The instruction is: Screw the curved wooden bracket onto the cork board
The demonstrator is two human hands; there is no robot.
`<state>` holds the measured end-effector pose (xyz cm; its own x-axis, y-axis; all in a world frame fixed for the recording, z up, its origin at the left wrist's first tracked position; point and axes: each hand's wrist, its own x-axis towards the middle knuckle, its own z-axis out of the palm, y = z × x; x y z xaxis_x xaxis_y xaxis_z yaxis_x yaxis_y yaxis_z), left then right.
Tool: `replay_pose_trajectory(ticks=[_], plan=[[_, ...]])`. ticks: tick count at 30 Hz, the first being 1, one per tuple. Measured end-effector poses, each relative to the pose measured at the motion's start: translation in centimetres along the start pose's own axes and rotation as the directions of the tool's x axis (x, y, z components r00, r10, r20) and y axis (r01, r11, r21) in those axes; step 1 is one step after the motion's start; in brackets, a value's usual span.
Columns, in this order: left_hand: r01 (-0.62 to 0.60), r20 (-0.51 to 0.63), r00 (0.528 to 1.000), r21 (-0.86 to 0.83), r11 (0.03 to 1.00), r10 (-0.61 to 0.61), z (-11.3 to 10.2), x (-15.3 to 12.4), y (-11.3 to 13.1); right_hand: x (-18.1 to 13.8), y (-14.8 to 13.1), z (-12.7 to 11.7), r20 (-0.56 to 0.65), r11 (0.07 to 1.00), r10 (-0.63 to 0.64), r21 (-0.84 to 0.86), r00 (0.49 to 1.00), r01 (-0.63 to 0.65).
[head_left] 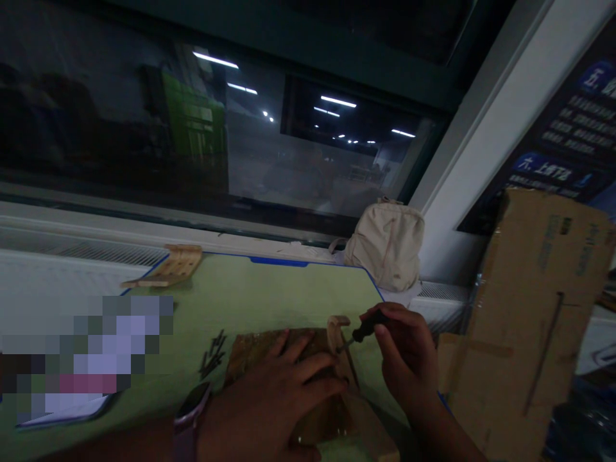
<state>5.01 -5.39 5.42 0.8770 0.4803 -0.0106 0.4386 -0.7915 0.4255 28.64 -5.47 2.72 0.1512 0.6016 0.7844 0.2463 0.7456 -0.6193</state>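
A small screwdriver (pixel 366 328) is pinched between the thumb and fingertips of the right hand (pixel 403 354). Its thin shaft is angled down towards a curved plywood piece (pixel 337 332), which stands up from a wooden panel (pixel 262 353) on the near part of the green cutting mat (pixel 269 296). The fingers of the left hand (pixel 272 391) are not clenched: they are spread over the panel, just beside the curved piece. A wristwatch (pixel 191 420) is worn on that wrist. Whether the tip is touching the wood cannot be told in this dim light.

Thin dark sticks (pixel 212 354) are laid on the mat, left of the panel. A slotted plywood piece (pixel 173 264) sits at the mat's far left corner, a canvas bag (pixel 385 245) just past its far right corner, and a cardboard box (pixel 529 321) to its right.

If the shaft is forced, it could slip towards the nearby left fingers. Sideways pressure could split the thin plywood or tip the curved piece. The panel might slide on the smooth mat if the left hand's pressure is eased, and poor light makes a misplaced tip more likely.
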Motion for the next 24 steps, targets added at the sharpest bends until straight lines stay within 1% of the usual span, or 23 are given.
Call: replay_pose_trajectory(ticks=[4, 8, 13, 14, 17, 19, 22, 24], plan=[[-0.01, -0.002, 1.0, 0.012, 1.0, 0.01, 0.1, -0.1, 0.0, -0.1, -0.2, 0.1, -0.012, 0.999, -0.037, -0.004, 0.999, 0.037], [-0.038, -0.055, 0.998, 0.004, 0.999, 0.038, 0.4, -0.2, -0.2, -0.1, -0.4, 0.0, -0.003, 0.998, -0.054, -0.019, 0.999, 0.054], [-0.026, -0.048, 0.999, -0.009, 1.0, 0.026, 0.4, -0.2, -0.2, 0.2, -0.3, -0.6, 0.081, 0.969, -0.127, -0.204, 0.989, 0.141], [-0.025, -0.043, 0.999, -0.01, 1.0, 0.025, 0.4, -0.2, -0.1, 0.3, -0.2, -0.7, 0.078, 0.968, -0.119, -0.214, 0.99, 0.133], [-0.015, -0.021, 1.0, -0.002, 1.0, 0.015, 0.3, -0.1, 0.0, 0.2, 0.0, -0.9, 0.047, 0.979, -0.047, -0.196, 0.998, 0.056], [-0.015, -0.026, 1.0, -0.004, 1.0, 0.015, 0.4, -0.1, -0.1, 0.1, 0.1, -0.9, 0.084, 0.974, -0.033, -0.22, 0.996, 0.051], [-0.039, -0.073, 0.997, -0.014, 0.999, 0.038, 0.9, -0.2, -0.5, 0.0, 0.1, -0.9, 0.171, 0.948, -0.085, -0.288, 0.982, 0.133], [-0.057, -0.104, 0.993, -0.014, 0.998, 0.055, 1.2, -0.4, -0.7, -0.1, 0.0, -1.0, 0.193, 0.934, -0.1, -0.32, 0.976, 0.159]])
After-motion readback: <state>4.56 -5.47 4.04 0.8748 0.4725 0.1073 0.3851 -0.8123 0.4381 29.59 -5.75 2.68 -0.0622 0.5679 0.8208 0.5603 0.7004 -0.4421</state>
